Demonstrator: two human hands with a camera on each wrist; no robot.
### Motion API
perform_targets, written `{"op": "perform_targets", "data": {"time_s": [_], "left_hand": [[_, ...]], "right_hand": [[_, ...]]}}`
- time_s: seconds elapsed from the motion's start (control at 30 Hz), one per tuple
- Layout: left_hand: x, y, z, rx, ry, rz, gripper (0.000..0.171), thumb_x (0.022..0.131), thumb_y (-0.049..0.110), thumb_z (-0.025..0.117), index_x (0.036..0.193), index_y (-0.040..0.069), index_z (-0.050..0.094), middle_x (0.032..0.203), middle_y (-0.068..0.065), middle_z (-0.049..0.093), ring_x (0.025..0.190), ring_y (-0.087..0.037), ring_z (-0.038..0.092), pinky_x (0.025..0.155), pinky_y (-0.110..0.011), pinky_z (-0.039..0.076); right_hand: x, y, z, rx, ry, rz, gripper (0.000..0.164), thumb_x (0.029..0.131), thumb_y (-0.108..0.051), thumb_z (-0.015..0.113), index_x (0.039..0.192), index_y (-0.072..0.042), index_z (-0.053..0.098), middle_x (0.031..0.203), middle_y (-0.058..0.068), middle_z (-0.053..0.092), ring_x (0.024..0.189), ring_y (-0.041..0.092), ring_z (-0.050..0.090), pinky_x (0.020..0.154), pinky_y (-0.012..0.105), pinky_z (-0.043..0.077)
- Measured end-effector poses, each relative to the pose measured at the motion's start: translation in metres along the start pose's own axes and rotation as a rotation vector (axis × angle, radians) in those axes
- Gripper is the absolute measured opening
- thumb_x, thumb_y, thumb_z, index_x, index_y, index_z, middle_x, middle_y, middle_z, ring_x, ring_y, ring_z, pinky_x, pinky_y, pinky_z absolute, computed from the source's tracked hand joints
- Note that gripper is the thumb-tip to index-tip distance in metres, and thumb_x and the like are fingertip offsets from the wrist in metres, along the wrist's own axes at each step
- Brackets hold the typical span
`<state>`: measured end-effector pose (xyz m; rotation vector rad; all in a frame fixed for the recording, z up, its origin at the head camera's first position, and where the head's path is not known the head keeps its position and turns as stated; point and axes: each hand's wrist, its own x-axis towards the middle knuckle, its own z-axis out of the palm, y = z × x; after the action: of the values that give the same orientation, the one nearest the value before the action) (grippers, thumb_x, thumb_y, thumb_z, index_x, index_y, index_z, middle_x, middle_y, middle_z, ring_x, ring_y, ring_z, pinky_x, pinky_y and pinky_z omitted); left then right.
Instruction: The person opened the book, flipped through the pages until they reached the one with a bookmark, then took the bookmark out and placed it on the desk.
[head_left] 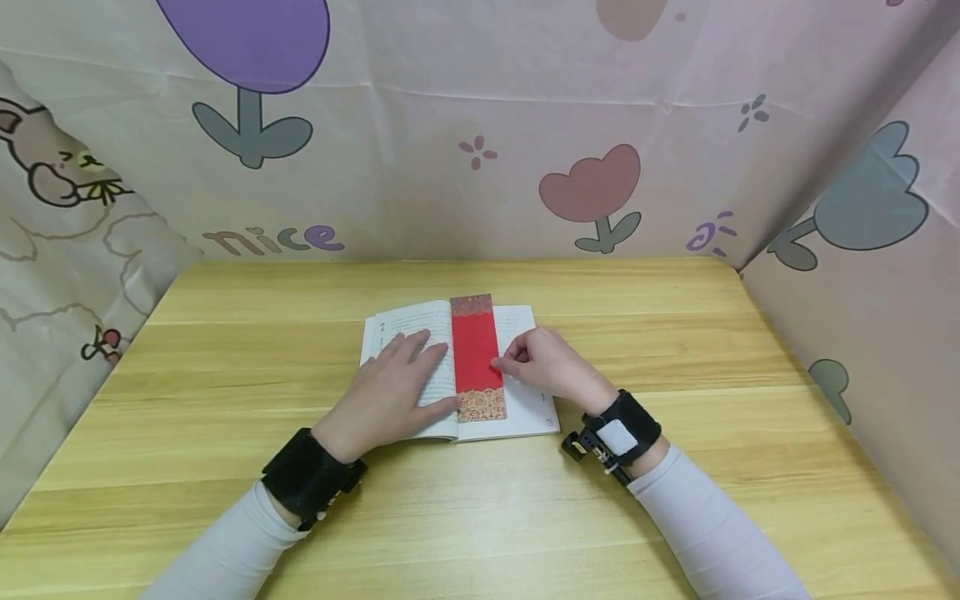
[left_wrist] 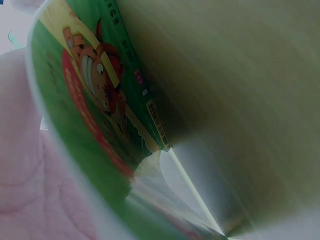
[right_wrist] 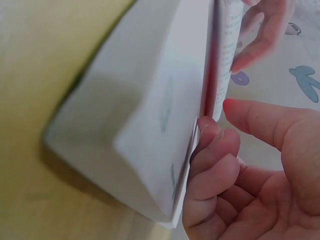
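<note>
An open book (head_left: 528, 417) lies on the table, its printed left page (head_left: 420, 317) under my left hand (head_left: 393, 383). The fingers of that hand are spread across the page, and its thumb reaches the lower left edge of a red bookmark (head_left: 475, 350). This long strip, with patterned ends, lies along the inner side of the right page. My right hand (head_left: 551, 362) pinches the bookmark's right edge between thumb and curled forefinger. In the right wrist view, the strip's thin red edge (right_wrist: 214, 95) shows beside the fingertips. A green cover with a cartoon figure (left_wrist: 102, 75) fills part of the left wrist view.
The wooden table (head_left: 480, 517) extends around the book on all sides. A printed cloth (head_left: 420, 183) hangs behind the table and at both sides. Both wrists wear black bands (head_left: 303, 475) with small cameras.
</note>
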<state>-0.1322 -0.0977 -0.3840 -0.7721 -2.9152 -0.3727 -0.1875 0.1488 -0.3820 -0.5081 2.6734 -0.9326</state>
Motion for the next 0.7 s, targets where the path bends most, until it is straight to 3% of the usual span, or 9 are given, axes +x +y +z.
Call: {"op": "perform_targets", "data": {"time_s": [0.7], "left_hand": [[-0.0005, 0.0010, -0.0008, 0.015, -0.015, -0.017, 0.080, 0.080, 0.061, 0.065, 0.141, 0.011, 0.050, 0.143, -0.018, 0.040, 0.127, -0.039, 0.038, 0.083, -0.065, 0.041]], "right_hand": [[-0.0006, -0.0009, 0.0016, 0.024, -0.017, -0.009, 0.020, 0.090, -0.029, 0.068, 0.075, -0.014, 0.070, 0.063, 0.000, 0.060, 0.061, 0.018, 0.051, 0.052, 0.027, 0.033]]}}
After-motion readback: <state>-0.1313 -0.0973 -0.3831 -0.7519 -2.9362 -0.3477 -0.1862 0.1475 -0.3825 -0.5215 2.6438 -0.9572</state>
